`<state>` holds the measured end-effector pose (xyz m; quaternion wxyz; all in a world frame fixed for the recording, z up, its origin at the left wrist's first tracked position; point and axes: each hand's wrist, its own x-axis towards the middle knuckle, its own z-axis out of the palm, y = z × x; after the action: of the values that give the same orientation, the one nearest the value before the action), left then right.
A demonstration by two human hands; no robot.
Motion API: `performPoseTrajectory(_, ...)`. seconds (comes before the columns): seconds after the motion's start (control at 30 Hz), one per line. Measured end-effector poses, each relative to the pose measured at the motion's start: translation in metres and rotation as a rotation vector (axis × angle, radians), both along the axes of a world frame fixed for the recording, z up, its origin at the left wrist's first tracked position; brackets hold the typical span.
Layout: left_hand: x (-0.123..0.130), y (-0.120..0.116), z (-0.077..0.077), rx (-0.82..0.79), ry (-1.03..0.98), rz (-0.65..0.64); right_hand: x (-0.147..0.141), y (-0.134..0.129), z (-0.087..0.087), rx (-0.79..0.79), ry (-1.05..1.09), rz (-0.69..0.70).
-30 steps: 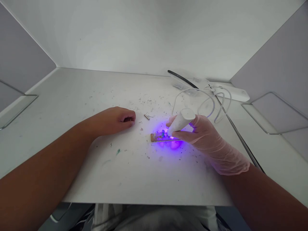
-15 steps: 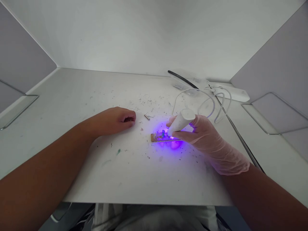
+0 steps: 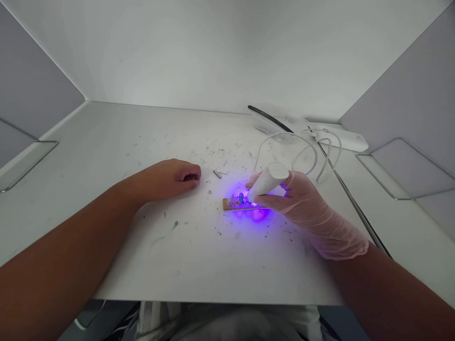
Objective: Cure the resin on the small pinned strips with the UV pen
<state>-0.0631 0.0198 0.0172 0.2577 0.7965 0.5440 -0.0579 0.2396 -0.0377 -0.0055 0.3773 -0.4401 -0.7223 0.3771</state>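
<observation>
My right hand (image 3: 296, 196), in a thin see-through glove, grips a white handheld UV lamp (image 3: 270, 179). The lamp is tilted, its lower end pointing down and left, and violet light spreads beneath it. Under that light a narrow wooden strip (image 3: 225, 204) lies on the table, bearing small clear pieces and a shiny blue-green piece (image 3: 241, 198). The strip's right part is hidden behind my fingers. My bare left hand (image 3: 172, 178) rests on the table to the left, its fingers curled into a loose fist. Just beyond its fingertips lies a short metal cylinder (image 3: 217, 174).
A white cable (image 3: 316, 161) loops from the lamp area toward a white elongated device (image 3: 346, 138) at the back right. Near the back wall are a black-edged clear object (image 3: 272, 118) and plastic packets. Dark specks litter the table; wire frames (image 3: 396, 168) stand at both sides.
</observation>
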Motion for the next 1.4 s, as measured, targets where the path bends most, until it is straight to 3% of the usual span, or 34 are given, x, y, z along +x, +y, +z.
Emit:
performPoseTrajectory(0.7,0.0008,-0.0002,0.0005,0.006,-0.003,-0.002,-0.0004,0.0004,0.0029,0.028,0.03,0.019)
performPoseTrajectory(1.03,0.0008,-0.0005,-0.0006,0.001,-0.001,0.0,0.0008,-0.0008,-0.0024,-0.036,0.075,0.027)
performPoseTrajectory(1.4,-0.0002,-0.0003,0.0008,0.017,-0.01,-0.019,-0.0014,-0.0038,0.0029,-0.053,0.105,0.029)
